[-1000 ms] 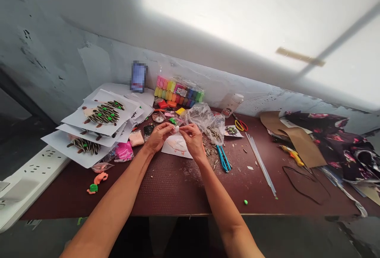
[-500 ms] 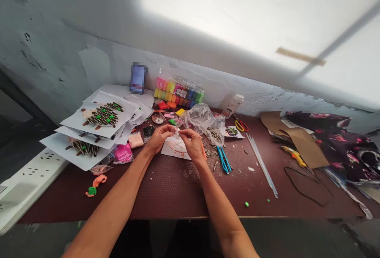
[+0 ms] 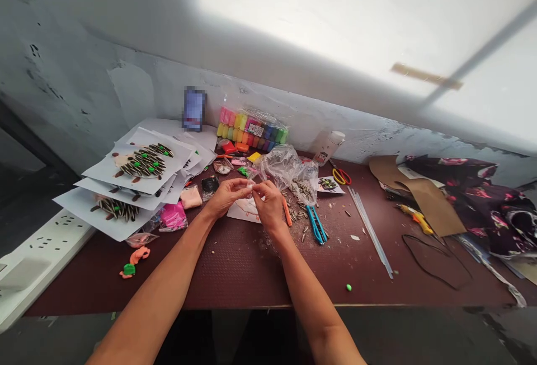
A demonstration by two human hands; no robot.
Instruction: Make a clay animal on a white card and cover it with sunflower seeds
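My left hand [image 3: 227, 196] and my right hand [image 3: 269, 204] meet above the paper with their fingertips pinched together. Between them is a small whitish, partly see-through piece, too small to name. Beneath them lies a white sheet [image 3: 235, 212] with an orange outline and a pale shape, partly hidden by my hands. An orange tool [image 3: 287, 212] rests just right of my right hand. Behind it a clear plastic bag [image 3: 282, 166] holds striped seeds, with more seeds [image 3: 298, 212] scattered nearby.
Stacked sheets with seed hedgehogs [image 3: 145, 166] stand at the left, beside a white power strip [image 3: 46, 253]. Coloured clay packs [image 3: 251, 130] lean on the wall. A blue cutter [image 3: 316, 225], scissors [image 3: 341, 176], clear sticks [image 3: 371, 233] and a yellow glue gun [image 3: 415, 218] lie rightward.
My right hand has turned slightly, its fingers more curled at the left fingertips. More of the orange tool shows beside it. The view has shifted a little.
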